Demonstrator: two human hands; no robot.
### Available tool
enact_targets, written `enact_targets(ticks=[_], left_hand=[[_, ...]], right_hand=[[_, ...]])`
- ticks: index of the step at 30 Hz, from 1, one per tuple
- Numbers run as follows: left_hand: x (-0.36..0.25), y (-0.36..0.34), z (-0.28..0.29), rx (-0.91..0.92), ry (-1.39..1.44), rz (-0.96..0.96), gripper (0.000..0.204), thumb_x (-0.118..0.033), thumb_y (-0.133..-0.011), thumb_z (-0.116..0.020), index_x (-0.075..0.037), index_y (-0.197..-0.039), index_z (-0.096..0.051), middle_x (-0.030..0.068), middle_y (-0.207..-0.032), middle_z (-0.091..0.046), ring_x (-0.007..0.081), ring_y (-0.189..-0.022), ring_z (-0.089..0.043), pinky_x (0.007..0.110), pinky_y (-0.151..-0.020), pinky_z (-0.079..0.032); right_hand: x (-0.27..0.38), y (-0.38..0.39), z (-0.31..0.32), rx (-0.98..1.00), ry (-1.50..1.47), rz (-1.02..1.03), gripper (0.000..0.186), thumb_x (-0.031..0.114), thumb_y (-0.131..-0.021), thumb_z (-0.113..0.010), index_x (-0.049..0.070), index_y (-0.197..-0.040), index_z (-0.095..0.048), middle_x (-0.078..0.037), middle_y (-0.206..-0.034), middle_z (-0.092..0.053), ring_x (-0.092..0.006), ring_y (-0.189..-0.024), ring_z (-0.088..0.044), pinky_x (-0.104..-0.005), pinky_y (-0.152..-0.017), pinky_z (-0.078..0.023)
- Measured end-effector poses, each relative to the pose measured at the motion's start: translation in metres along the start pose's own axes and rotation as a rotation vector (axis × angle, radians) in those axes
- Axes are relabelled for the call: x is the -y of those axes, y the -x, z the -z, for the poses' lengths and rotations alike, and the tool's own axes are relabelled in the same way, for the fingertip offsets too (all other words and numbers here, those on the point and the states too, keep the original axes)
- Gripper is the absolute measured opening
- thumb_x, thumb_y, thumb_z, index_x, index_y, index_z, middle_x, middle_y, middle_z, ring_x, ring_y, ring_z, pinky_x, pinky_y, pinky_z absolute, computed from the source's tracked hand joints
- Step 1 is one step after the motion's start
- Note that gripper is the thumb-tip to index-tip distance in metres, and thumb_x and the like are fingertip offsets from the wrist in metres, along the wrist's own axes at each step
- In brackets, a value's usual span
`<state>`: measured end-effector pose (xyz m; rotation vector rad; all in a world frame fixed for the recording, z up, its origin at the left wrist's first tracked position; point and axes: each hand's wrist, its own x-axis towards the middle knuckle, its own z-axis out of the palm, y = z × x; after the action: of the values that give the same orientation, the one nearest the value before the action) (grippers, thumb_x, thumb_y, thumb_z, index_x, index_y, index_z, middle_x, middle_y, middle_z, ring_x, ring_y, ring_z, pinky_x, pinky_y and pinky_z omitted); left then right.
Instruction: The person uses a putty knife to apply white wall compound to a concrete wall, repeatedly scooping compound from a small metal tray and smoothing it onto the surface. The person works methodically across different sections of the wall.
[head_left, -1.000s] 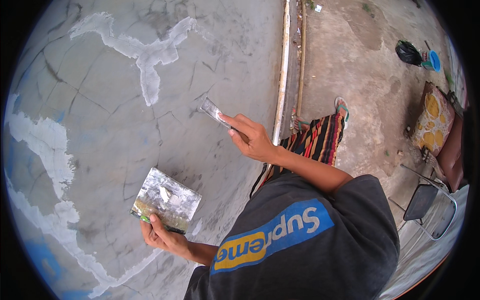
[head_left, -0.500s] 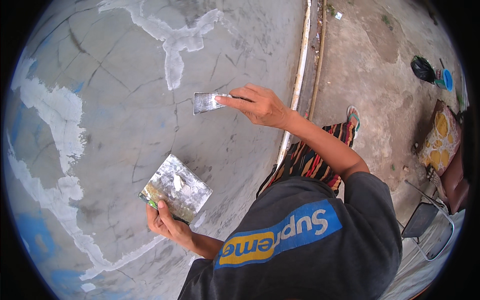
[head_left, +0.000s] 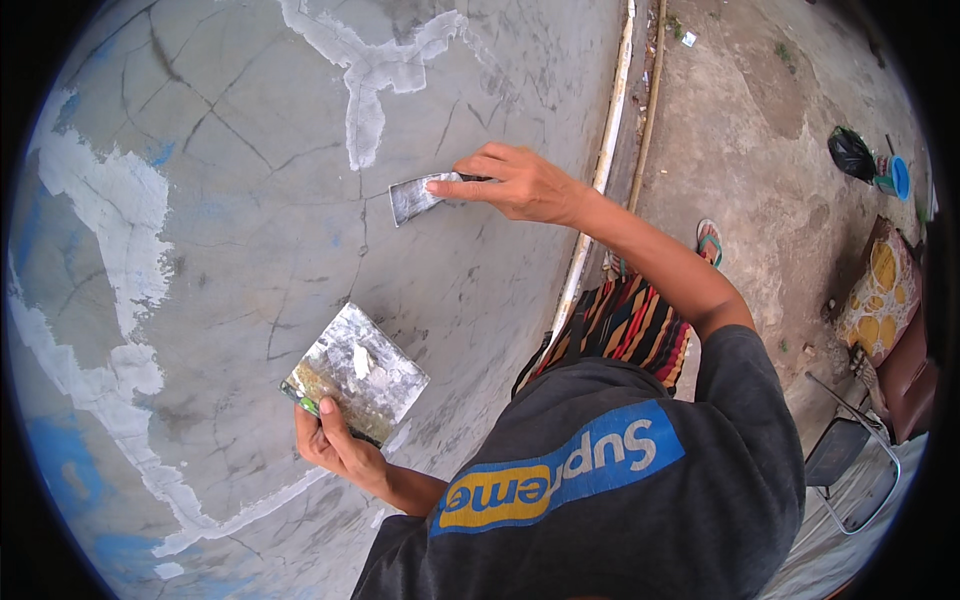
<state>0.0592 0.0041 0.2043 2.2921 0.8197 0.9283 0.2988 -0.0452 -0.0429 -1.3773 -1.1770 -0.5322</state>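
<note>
Nearest, dark T-shirt (head_left: pixel 620 490) with a blue and yellow panel across the back, striped cloth (head_left: pixel 625 330) below it. Left hand (head_left: pixel 335 445) low against the grey wall (head_left: pixel 240 230), fingers closed around the bottom edge of a square mixing board (head_left: pixel 357 372) smeared with white filler, board tilted and held just off the surface. Higher up, right hand (head_left: pixel 515 183) at arm's reach, fingers pinched on the handle of a putty knife (head_left: pixel 420 197), blade flat to the wall beside a thin crack. Above, white filler patches (head_left: pixel 375 70) along the cracks. Farther off, white pipe (head_left: pixel 600 170) at the wall's foot, sandalled foot (head_left: pixel 709 242) on the bare ground.
</note>
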Motion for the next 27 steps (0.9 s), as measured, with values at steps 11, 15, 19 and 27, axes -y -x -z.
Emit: enact_targets(ticks=[11,15,19,27], left_hand=[[-0.006,-0.002,-0.002,0.018,0.022,0.015,0.024,-0.017,-0.097,-0.054,0.005,-0.095,-0.062,0.0008,-0.074,-0.058,0.0046,-0.065,-0.046,0.02,-0.057,-0.033],[-0.006,0.0,-0.003,0.029,0.06,0.033,0.023,-0.017,-0.097,-0.055,0.006,-0.098,-0.062,0.0016,-0.077,-0.059,0.0051,-0.066,-0.047,0.02,-0.058,-0.035],[0.0,-0.001,0.0,0.033,0.06,0.013,0.022,-0.016,-0.097,-0.055,0.006,-0.099,-0.062,0.0016,-0.078,-0.059,0.0055,-0.067,-0.048,0.02,-0.059,-0.035],[-0.001,0.001,0.001,0.036,0.088,0.039,0.021,-0.014,-0.098,-0.055,0.006,-0.1,-0.061,0.0024,-0.08,-0.061,0.0057,-0.069,-0.05,0.02,-0.061,-0.038]], right_hand=[[0.033,-0.003,0.053,0.149,0.164,-0.067,0.065,-0.003,-0.077,-0.064,0.03,-0.132,-0.062,0.001,-0.088,-0.059,-0.017,-0.072,-0.051,-0.0295,-0.055,-0.047],[0.051,-0.015,0.051,0.115,0.155,-0.098,0.06,0.0,-0.08,-0.063,0.028,-0.132,-0.062,0.001,-0.089,-0.059,-0.0165,-0.07,-0.051,-0.0292,-0.054,-0.046],[0.054,0.002,0.065,0.327,0.269,-0.224,0.063,0.0,-0.078,-0.063,0.027,-0.135,-0.058,0.001,-0.093,-0.056,-0.0171,-0.08,-0.056,-0.0295,-0.058,-0.05],[0.058,-0.015,0.058,0.106,0.183,-0.158,0.066,0.001,-0.075,-0.067,0.029,-0.134,-0.059,0.001,-0.091,-0.056,-0.0166,-0.074,-0.054,-0.0291,-0.055,-0.049]])
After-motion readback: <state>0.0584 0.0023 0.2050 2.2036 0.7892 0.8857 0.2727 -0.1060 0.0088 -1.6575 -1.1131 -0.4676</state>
